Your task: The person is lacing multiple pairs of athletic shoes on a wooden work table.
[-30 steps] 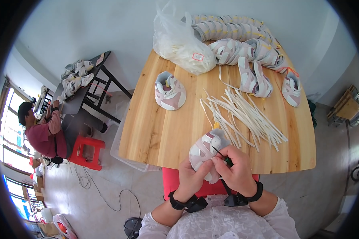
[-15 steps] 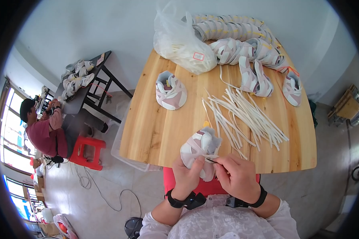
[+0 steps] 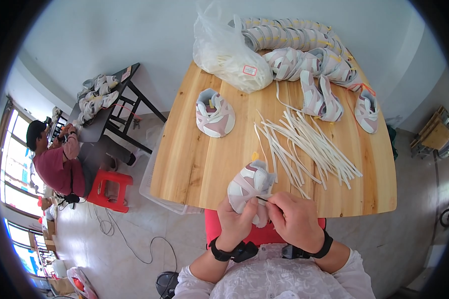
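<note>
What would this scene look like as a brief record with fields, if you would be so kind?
Left hand: holds a shoe upper
Right hand: grips a thin dark tool, tip at the upper
Laces: loose white pile on the wooden table
Bag: translucent plastic, table's far side
Co-worker: seated at a dark table, far left

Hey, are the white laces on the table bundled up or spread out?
Spread out: the laces lie in a loose, fanned heap on the table, ends splaying apart, with no tie visible around them.

The shoe upper [image 3: 245, 185] has shifted (slightly) left.
</note>
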Tool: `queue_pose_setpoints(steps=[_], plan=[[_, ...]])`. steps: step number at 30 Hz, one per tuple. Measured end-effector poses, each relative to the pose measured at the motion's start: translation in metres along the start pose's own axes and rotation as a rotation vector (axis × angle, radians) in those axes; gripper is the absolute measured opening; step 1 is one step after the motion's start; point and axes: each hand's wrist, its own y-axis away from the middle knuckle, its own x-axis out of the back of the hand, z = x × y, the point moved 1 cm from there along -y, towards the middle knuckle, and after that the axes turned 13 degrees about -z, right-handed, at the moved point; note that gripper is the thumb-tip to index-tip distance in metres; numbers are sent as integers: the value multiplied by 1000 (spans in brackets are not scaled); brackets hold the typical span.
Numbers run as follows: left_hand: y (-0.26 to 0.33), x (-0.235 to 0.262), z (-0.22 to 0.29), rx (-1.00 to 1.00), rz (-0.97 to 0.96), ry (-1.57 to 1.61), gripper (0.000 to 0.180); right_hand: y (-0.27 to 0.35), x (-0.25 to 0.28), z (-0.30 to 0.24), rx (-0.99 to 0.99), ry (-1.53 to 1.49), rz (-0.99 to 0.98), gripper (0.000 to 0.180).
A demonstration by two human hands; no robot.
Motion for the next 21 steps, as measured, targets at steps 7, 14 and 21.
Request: queue_pose_setpoints(steps=[7, 14, 21], plan=[[3, 5, -6, 58, 90, -10, 15, 0, 2, 0, 29, -38, 44, 8], [3, 3, -3, 77, 100, 35, 18, 0, -1, 1, 9, -13, 7, 8], [-1, 2, 5, 71, -29, 37, 16, -1, -1, -1, 14, 112, -29, 8]])
